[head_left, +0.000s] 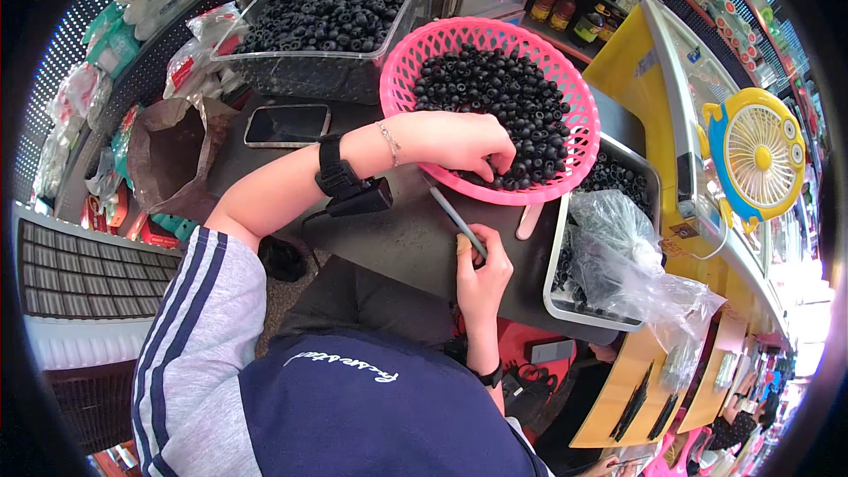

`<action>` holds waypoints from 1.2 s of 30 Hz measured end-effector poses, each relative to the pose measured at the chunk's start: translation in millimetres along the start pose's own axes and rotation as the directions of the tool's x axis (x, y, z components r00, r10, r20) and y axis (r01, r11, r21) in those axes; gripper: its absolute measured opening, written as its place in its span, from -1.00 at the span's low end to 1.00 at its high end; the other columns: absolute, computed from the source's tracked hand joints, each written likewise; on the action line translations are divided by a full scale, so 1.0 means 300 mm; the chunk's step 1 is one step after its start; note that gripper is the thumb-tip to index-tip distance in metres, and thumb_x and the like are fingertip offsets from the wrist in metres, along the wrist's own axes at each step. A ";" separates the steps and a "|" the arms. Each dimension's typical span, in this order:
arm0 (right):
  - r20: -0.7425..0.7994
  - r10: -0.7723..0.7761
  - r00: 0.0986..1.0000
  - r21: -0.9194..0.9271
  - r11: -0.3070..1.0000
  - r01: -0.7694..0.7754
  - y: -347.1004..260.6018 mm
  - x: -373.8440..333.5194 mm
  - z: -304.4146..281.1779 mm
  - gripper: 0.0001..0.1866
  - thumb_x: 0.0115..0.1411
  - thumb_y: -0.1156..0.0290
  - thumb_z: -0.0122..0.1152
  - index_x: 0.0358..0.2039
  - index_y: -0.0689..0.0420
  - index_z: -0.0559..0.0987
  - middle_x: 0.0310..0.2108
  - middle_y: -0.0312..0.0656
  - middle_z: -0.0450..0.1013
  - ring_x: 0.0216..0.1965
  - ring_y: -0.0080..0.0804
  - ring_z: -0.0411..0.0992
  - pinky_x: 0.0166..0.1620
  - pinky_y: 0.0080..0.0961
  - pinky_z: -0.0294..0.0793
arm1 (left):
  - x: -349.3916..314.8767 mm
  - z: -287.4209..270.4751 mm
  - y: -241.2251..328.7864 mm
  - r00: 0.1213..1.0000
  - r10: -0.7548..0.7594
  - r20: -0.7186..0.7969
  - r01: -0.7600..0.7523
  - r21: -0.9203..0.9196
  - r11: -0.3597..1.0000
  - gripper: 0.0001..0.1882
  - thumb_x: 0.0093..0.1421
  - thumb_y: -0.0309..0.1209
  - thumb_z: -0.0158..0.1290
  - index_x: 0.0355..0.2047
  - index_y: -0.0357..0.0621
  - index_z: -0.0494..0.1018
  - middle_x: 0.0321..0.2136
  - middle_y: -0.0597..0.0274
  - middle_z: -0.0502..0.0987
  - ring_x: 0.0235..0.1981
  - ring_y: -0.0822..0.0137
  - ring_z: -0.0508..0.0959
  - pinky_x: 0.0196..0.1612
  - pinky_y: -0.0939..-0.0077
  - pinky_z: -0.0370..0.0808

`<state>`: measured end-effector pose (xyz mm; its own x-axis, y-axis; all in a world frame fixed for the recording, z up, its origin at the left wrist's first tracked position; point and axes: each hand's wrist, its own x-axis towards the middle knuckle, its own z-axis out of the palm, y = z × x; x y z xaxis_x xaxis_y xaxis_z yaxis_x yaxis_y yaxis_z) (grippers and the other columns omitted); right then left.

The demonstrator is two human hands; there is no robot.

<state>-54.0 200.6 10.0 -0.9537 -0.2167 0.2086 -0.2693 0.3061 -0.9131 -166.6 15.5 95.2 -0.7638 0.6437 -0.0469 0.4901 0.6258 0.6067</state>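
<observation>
My left hand [468,146] reaches over the near rim of a pink plastic basket [395,88], its fingers bent down among small black round parts [503,93] with holes in them. The fingers are drawn together, and what lies between the fingertips is hidden. Below the basket, my right hand [484,272] is closed round a slim grey pen-like tool [450,212]. A tan covering shows on one finger or thumb of that hand. The tool's narrow end points up and left, towards the basket's near rim.
A clear bin [309,75] heaped with similar black parts stands behind left, near a phone [287,125] and an open brown bag [172,146]. Right of the basket are a white tray [556,296], a plastic bag [614,234] and a yellow-blue fan [761,159]. Another person [742,424] is lower right.
</observation>
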 end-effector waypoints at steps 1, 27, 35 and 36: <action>-0.006 -0.008 1.000 -0.004 1.000 0.008 0.002 0.001 0.002 -0.82 0.06 0.58 0.16 -0.27 0.25 0.51 -0.52 -0.18 0.40 -0.57 -0.48 0.32 -0.46 -0.52 0.36 | -0.017 0.003 -0.007 0.998 0.023 -0.053 -0.023 0.008 1.000 -0.83 0.06 -0.48 0.13 -0.33 -0.30 0.50 -0.38 0.06 0.53 -0.29 0.11 0.55 -0.18 0.30 0.47; 0.046 -0.042 0.998 -0.072 0.996 0.045 0.031 -0.005 0.031 -0.82 0.17 0.41 0.23 -0.26 0.23 0.54 -0.55 -0.34 0.39 -0.56 -0.65 0.22 -0.48 -0.65 0.20 | -0.446 0.369 0.016 0.481 -0.320 -0.816 -0.106 -0.417 0.903 -0.78 0.03 -0.55 0.23 -0.28 -0.25 0.51 -0.31 0.21 0.54 -0.37 0.45 0.56 -0.28 0.59 0.51; 0.049 -0.036 0.998 0.003 0.999 0.036 0.029 -0.011 0.034 -0.83 0.23 0.48 0.13 -0.22 0.30 0.53 -0.47 -0.25 0.49 -0.43 -0.59 0.44 -0.33 -0.69 0.37 | -0.444 0.382 0.007 0.479 -0.313 -0.820 -0.111 -0.410 0.905 -0.77 0.00 -0.52 0.26 -0.31 -0.23 0.52 -0.31 0.20 0.56 -0.36 0.41 0.57 -0.26 0.56 0.52; 0.045 -0.015 0.999 0.028 1.000 0.014 0.022 -0.015 0.037 -0.86 0.23 0.50 0.12 -0.25 0.30 0.53 -0.48 -0.25 0.49 -0.44 -0.60 0.43 -0.33 -0.69 0.36 | -0.442 0.391 0.002 0.460 -0.276 -0.844 -0.150 -0.381 0.912 -0.77 0.01 -0.49 0.26 -0.31 -0.25 0.50 -0.34 0.21 0.56 -0.38 0.39 0.57 -0.27 0.53 0.52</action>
<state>-49.9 193.2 -0.9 -0.9427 -0.2623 0.2063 -0.2785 0.2775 -0.9195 -15.9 -17.7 8.8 -0.8410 -0.2489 0.4804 0.4021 0.3066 0.8627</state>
